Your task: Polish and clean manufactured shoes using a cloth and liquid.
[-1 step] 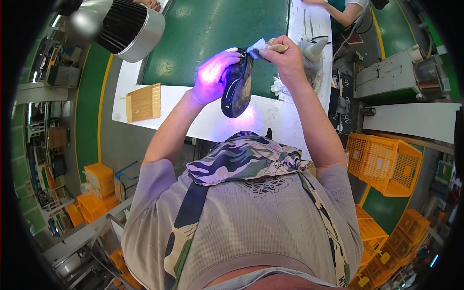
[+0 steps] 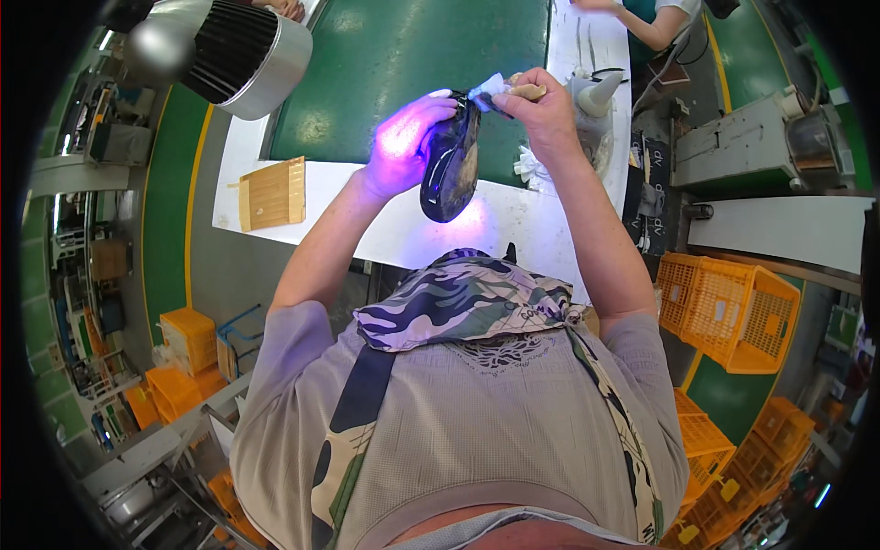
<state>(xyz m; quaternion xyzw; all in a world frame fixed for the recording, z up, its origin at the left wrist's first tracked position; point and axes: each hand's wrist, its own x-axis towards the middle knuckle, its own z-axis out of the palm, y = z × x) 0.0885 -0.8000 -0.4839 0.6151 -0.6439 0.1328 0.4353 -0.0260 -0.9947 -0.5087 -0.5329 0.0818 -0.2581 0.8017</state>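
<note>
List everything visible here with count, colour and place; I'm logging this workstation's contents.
shoe: one, dark, held up over the white table
brush: one, wooden handle, at the shoe's top
white table: one, beside the green belt
green belt: one, behind the table
wooden board: one, tan, table's left end
lamp: one, silver, upper left
orange crates: several, right and lower left
left hand: purple-lit, holding the shoe
right hand: gripping the brush
</note>
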